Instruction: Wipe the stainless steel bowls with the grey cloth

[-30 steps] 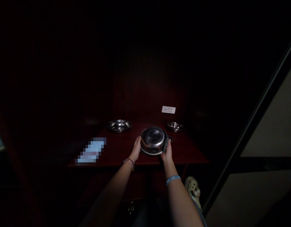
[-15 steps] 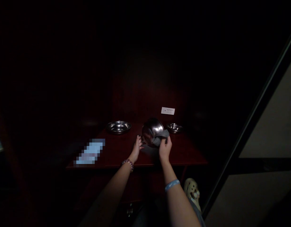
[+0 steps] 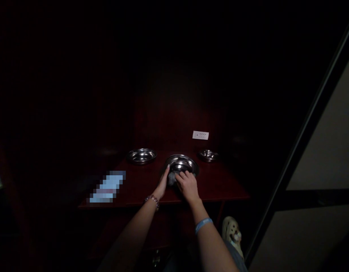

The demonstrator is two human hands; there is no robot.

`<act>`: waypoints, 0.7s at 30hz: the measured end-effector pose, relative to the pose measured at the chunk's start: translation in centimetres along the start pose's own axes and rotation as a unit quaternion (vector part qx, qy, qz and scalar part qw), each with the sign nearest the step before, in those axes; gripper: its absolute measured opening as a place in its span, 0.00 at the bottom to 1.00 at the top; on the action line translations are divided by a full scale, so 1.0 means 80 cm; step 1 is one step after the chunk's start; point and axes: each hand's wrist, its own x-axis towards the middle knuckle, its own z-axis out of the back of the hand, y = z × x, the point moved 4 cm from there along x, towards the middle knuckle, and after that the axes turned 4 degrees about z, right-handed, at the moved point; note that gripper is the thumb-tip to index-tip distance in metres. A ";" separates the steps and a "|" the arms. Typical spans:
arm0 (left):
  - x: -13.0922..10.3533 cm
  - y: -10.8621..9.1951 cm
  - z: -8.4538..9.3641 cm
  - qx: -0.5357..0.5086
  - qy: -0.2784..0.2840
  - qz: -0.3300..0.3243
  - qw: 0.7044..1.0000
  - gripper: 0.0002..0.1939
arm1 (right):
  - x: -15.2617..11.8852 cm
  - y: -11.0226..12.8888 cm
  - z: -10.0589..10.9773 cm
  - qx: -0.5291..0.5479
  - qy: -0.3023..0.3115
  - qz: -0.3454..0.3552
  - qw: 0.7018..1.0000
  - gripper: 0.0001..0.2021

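Note:
A shiny metal bowl (image 3: 182, 162) is at the middle of the dark red desk (image 3: 216, 189), its opening facing up and tilted toward me. My left hand (image 3: 163, 184) grips its near left rim, thumb on the edge and the other fingers hidden below. A grey cloth (image 3: 172, 178) is pinched in my right hand (image 3: 188, 185), pressed against the near side of the bowl. Dim light hides how far the cloth reaches and whether the bowl's base touches the desk.
Another metal dish (image 3: 141, 155) stands at the back left, and a smaller metal bowl (image 3: 208, 155) at the back right. A blurred-out pale rectangle (image 3: 107, 187) lies at the left. Behind is a white wall socket (image 3: 200, 135). A shoe (image 3: 231, 230) shows below the desk's right side.
The bowl was tipped on its side with its outside facing me; now its opening faces up. My right hand and the cloth have moved left, from its right side to its near side.

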 end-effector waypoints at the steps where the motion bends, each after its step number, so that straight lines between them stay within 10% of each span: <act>1: 0.000 0.000 0.001 -0.005 -0.005 0.002 1.000 0.22 | 0.000 0.001 0.000 0.009 0.012 0.005 1.000 0.16; 6: -0.004 0.002 0.002 -0.030 -0.014 0.063 0.997 0.19 | -0.001 0.000 0.004 0.083 0.016 -0.008 0.996 0.19; 11: 0.001 0.000 0.013 -0.053 -0.053 0.027 0.997 0.20 | -0.005 -0.021 0.015 0.158 -0.126 -0.164 0.965 0.17; 15: 0.008 0.003 0.022 -0.079 -0.066 0.014 0.995 0.18 | -0.021 -0.057 0.016 0.205 -0.284 -0.352 0.868 0.17; 21: 0.010 0.004 0.025 -0.072 -0.099 0.014 0.992 0.13 | -0.042 -0.091 -0.015 0.381 -0.355 -0.487 0.701 0.19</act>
